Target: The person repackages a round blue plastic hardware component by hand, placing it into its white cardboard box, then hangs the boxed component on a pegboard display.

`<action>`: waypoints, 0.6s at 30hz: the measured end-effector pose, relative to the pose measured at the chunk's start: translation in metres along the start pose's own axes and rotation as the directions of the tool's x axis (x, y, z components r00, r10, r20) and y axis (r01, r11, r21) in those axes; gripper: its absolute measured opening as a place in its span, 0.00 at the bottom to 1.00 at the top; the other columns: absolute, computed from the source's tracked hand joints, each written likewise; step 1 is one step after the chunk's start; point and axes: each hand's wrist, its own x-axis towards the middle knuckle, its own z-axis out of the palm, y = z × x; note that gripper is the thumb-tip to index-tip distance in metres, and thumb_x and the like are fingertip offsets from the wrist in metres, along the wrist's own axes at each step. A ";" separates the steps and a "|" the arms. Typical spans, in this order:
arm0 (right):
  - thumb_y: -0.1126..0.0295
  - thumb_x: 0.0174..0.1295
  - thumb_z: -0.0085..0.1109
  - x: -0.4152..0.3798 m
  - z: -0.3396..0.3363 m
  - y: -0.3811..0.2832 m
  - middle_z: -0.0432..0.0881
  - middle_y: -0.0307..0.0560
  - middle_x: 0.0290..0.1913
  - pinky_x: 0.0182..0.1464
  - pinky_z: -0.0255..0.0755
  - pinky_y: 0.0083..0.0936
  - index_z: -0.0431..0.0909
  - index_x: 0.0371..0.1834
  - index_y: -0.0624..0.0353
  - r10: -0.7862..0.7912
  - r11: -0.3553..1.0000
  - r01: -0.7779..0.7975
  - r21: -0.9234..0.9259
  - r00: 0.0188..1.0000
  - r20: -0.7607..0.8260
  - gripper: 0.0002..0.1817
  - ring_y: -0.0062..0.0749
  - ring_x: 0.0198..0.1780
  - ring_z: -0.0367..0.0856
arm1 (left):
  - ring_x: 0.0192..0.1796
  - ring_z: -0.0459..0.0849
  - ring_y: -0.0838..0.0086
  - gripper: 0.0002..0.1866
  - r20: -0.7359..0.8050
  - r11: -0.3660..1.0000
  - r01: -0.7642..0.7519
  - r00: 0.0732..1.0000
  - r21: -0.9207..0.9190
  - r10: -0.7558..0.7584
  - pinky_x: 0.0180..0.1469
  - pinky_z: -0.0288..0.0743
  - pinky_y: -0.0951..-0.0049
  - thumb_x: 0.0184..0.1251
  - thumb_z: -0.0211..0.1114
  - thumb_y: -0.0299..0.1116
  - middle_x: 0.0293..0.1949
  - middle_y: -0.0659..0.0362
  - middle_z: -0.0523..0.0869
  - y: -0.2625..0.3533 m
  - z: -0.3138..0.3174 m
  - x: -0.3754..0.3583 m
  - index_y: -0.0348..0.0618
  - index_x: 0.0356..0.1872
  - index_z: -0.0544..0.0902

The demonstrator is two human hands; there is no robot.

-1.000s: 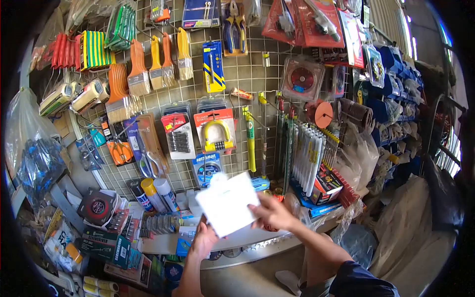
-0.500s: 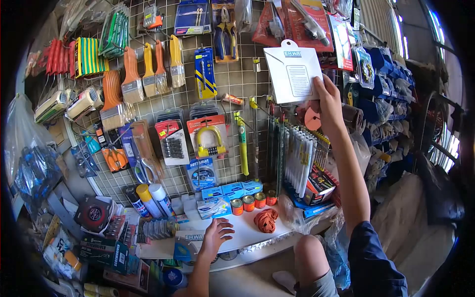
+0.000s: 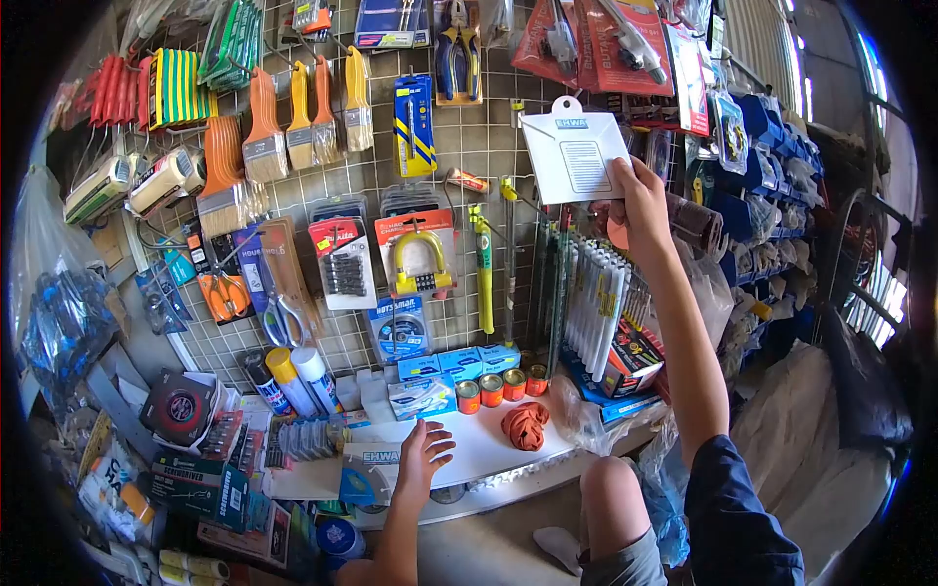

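Held up at the right of the wire grid is a white EHWA card package (image 3: 559, 151) with a hang tab on top. My right hand (image 3: 640, 200) grips its lower right edge. Low in front of the shelf, my left hand (image 3: 424, 455) hovers with its fingers apart and nothing in it. Close beside that hand, a second EHWA package (image 3: 363, 474) lies at the shelf's front. A crumpled orange-brown cloth (image 3: 526, 427) rests on the white shelf (image 3: 479, 459) to the right of my left hand.
Paintbrushes (image 3: 262, 132), pliers (image 3: 457, 59) and a yellow lock (image 3: 418, 264) hang on the wire grid (image 3: 489, 127). Small cans (image 3: 491, 389), blue boxes (image 3: 420, 367) and spray cans (image 3: 315, 376) line the shelf's back. Blue bins (image 3: 757, 146) stand at right.
The view has shifted slightly, so the hanging goods appear a little lower or sideways. My right hand still holds the package, now slightly lower. My left hand has hardly moved.
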 end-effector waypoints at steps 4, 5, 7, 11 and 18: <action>0.61 0.79 0.52 -0.008 0.001 -0.001 0.76 0.37 0.29 0.20 0.59 0.18 0.78 0.60 0.65 -0.040 0.999 0.040 0.025 0.999 0.025 0.19 0.15 0.20 0.65 | 0.53 0.84 0.65 0.27 -0.008 1.000 0.007 1.000 0.005 -0.007 0.55 0.76 0.62 0.81 0.51 0.60 0.49 0.55 0.84 -0.003 -0.001 0.000 0.45 0.55 0.77; 0.61 0.79 0.52 -0.012 0.002 -0.003 0.76 0.37 0.29 0.20 0.59 0.18 0.78 0.60 0.65 -0.059 0.998 0.059 0.020 0.998 0.014 0.19 0.15 0.20 0.65 | 0.54 0.84 0.64 0.27 -0.002 1.000 0.007 1.000 0.010 -0.007 0.57 0.75 0.61 0.81 0.52 0.61 0.50 0.55 0.84 -0.004 -0.002 -0.001 0.45 0.55 0.76; 0.61 0.79 0.52 -0.019 0.005 -0.014 0.76 0.36 0.29 0.19 0.59 0.18 0.78 0.60 0.65 -0.101 0.995 0.101 0.013 0.995 -0.007 0.19 0.14 0.20 0.65 | 0.54 0.84 0.65 0.27 -0.004 1.000 0.010 1.000 0.025 -0.010 0.57 0.75 0.61 0.81 0.51 0.61 0.50 0.55 0.84 -0.003 0.000 -0.004 0.45 0.55 0.77; 0.60 0.79 0.52 -0.016 0.002 -0.026 0.77 0.37 0.30 0.21 0.63 0.19 0.79 0.58 0.65 -0.138 0.990 0.138 0.021 0.990 -0.015 0.18 0.14 0.21 0.68 | 0.54 0.84 0.65 0.27 -0.017 0.999 0.025 1.000 0.037 -0.024 0.57 0.75 0.61 0.81 0.51 0.60 0.50 0.54 0.84 -0.005 0.000 -0.005 0.44 0.55 0.78; 0.61 0.77 0.53 -0.011 0.000 -0.030 0.80 0.41 0.29 0.21 0.65 0.20 0.81 0.53 0.67 -0.058 0.997 0.057 -0.051 0.998 -0.026 0.18 0.18 0.19 0.70 | 0.54 0.84 0.65 0.26 -0.018 0.998 0.040 0.999 0.040 -0.039 0.56 0.75 0.61 0.82 0.50 0.59 0.50 0.54 0.85 -0.009 0.001 -0.004 0.44 0.55 0.78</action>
